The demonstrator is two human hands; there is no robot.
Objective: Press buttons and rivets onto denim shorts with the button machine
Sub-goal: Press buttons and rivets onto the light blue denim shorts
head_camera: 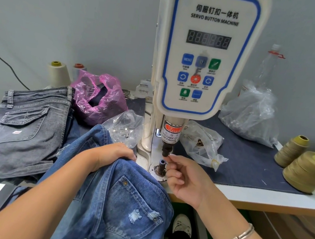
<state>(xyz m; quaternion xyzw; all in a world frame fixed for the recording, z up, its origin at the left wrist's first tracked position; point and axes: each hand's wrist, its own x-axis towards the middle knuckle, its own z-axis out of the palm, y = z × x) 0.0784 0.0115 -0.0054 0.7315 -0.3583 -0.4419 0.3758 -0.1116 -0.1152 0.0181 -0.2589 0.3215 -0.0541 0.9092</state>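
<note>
Our right hand (180, 178), fingertips pinched at the upper die (166, 150) on something too small to identify, sits nearer the upright lower die (161, 166) than our left hand (112, 154), gripping the shorts (122, 204) just left of it.

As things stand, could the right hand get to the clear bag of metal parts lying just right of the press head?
Probably yes. The right hand sits at the lower die, and the clear bag lies on the blue mat just beyond it, with nothing between them. Whether its fingertips already hold a part, I cannot tell.
</note>
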